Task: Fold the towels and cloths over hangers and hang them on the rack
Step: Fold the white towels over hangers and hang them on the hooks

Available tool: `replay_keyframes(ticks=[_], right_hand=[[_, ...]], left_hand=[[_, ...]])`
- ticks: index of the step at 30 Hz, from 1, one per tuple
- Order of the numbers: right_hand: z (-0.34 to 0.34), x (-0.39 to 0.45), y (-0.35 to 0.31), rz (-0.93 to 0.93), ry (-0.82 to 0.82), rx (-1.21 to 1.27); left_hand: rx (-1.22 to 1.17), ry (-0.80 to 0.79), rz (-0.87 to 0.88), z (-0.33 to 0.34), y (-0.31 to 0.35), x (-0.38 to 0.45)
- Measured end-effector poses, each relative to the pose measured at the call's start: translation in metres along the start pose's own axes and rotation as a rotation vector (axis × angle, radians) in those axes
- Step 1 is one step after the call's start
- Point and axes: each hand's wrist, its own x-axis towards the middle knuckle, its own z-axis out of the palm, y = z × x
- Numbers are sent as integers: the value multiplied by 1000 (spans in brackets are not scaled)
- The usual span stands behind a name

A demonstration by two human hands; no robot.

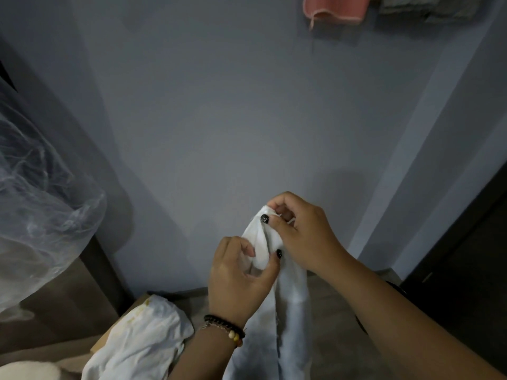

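Pinching white cloth between both hands.

Dim, bluish light (wide-angle edge distortion)

Left hand, right hand pinch white cloth; pink towel hangs above.

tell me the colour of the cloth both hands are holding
White; the cloth shows best in the head view.
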Motion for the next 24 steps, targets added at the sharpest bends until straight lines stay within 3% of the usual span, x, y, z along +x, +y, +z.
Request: replay_keyframes(ticks=[4,9,17,24], right_hand=[[1,3,4,-8,38,11],[-4,4,11,-18,70,23],[-16,22,30,5,75,112],[-36,62,28,-61,92,152]], left_hand=[[59,-13,47,3,-12,-4],[-35,-99,22,4,-33,-9],[-101,-364,-295,6,-85,-21],[-6,-516,-294,14,-91,0]])
